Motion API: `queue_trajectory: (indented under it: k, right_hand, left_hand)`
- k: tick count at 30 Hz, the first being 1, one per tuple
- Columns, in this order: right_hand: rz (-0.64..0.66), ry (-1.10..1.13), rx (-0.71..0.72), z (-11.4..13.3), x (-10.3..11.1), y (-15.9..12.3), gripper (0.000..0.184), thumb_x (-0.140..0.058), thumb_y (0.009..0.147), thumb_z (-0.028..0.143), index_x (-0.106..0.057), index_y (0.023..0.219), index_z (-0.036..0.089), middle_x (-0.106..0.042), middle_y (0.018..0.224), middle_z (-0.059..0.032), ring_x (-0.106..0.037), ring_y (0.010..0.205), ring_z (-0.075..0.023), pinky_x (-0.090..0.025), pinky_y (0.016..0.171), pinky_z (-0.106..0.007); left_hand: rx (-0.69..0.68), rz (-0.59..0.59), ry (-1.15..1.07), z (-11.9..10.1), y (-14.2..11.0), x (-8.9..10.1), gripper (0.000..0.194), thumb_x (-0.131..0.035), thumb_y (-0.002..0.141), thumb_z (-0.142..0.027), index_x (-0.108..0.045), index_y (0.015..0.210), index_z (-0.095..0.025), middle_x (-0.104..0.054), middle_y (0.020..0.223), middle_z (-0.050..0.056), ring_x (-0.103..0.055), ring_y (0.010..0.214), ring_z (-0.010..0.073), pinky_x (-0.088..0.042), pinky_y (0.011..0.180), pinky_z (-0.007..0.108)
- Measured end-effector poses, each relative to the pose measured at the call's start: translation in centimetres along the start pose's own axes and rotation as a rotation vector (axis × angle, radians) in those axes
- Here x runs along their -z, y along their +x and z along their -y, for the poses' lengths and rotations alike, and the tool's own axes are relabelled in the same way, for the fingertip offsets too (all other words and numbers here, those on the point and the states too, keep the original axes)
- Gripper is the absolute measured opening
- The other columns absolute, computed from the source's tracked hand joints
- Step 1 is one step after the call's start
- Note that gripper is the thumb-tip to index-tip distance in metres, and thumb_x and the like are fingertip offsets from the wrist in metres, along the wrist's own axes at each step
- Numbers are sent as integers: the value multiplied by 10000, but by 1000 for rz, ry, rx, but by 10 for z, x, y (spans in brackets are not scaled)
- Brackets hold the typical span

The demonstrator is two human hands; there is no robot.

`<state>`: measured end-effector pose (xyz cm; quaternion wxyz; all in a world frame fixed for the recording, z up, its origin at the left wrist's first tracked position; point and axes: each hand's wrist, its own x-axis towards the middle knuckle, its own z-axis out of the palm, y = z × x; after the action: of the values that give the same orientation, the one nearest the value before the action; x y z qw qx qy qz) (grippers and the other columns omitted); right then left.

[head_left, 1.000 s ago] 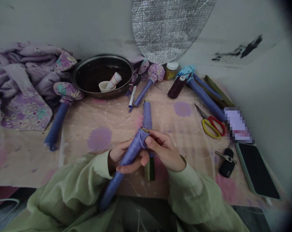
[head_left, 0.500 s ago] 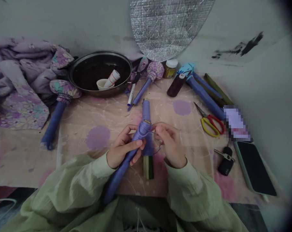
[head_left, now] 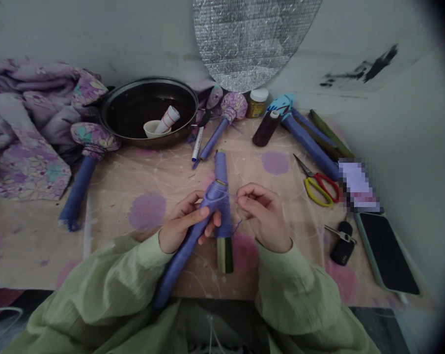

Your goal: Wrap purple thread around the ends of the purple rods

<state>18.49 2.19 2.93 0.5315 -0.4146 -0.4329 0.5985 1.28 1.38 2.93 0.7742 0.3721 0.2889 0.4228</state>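
Head view: a tabletop (head_left: pixel 115 196) under a pinkish cover with purple and pink blotches, its far edge along a pale grey wall (head_left: pixel 60 29).
Left hand (head_left: pixel 183 223): grip closed around a thread-wrapped violet stick (head_left: pixel 181 258), slanting across the tabletop's near edge, upper end towards the middle.
Right hand (head_left: pixel 266 216): grip pinching a violet thread (head_left: pixel 233 195) beside that end.
Beneath: a second wrapped stick (head_left: pixel 221 167), lying mid-tabletop, its lower end bare and green.
Wall: a silver quilted oval (head_left: pixel 255 39) above the far edge; a black smear (head_left: pixel 380 64) to the right.
Far left corner: crumpled floral cloth (head_left: pixel 31 172).
Far edge: black pan (head_left: pixel 125 113) holding a cup (head_left: pixel 151 129); lidded jar (head_left: pixel 257 104), dark bottle (head_left: pixel 265 130).
Right edge: scissors (head_left: pixel 320 188), key fob (head_left: pixel 342 250), dark-screened phone (head_left: pixel 388 253).
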Motion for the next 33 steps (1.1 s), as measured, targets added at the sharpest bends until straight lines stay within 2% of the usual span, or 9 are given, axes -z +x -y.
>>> queue_trajectory:
  k: [5,11,17,22,27,30,33]
  right_hand:
    - [0,14,-9,0,-1,0,90,-636,753,233,-626,683,178,-399,480,74,-305,423,-44,-251,433,-212]
    - [5,37,-6,0,-2,0,90,-647,761,227,-631,685,181,-408,481,77,-319,430,-38,-245,432,-200]
    - [-14,-4,-12,2,-6,-1,103,-655,760,245,-628,687,177,-441,500,72,-330,443,-40,-246,425,-193]
    - [4,-40,11,4,-11,-2,124,-648,773,277,-618,705,179,-484,519,62,-368,454,-46,-298,438,-195]
    - [36,-36,-38,4,-14,-1,187,-660,766,343,-582,722,179,-525,529,54,-452,471,-60,-344,443,-197]
    - [78,-3,-72,3,-16,-1,229,-667,764,369,-586,857,176,-548,542,56,-483,478,-61,-350,445,-191]
    - [202,40,-87,2,-17,-3,340,-625,799,403,-584,1041,169,-554,559,54,-515,500,-66,-371,458,-193]
  left_hand:
    - [50,31,-55,-4,2,-1,189,-623,801,-286,-526,879,-143,-647,745,42,-547,526,90,-410,346,132]
    - [97,83,-129,-3,2,2,209,-612,815,-291,-594,932,-118,-635,760,59,-540,579,99,-414,356,125]
    - [131,154,-206,1,1,7,223,-554,851,-307,-598,975,-127,-584,701,36,-500,545,89,-416,365,129]
    - [161,210,-251,5,0,9,282,-497,873,-364,-599,1004,-136,-525,658,19,-442,475,74,-386,352,136]
    - [195,296,-375,9,1,10,327,-442,889,-398,-610,993,-137,-462,608,9,-419,479,87,-361,343,136]
    - [289,378,-419,7,1,13,328,-455,876,-413,-616,997,-154,-453,623,10,-416,494,92,-346,330,129]
    - [390,459,-445,6,1,18,344,-436,879,-425,-614,1022,-168,-443,615,1,-390,453,82,-322,306,128]
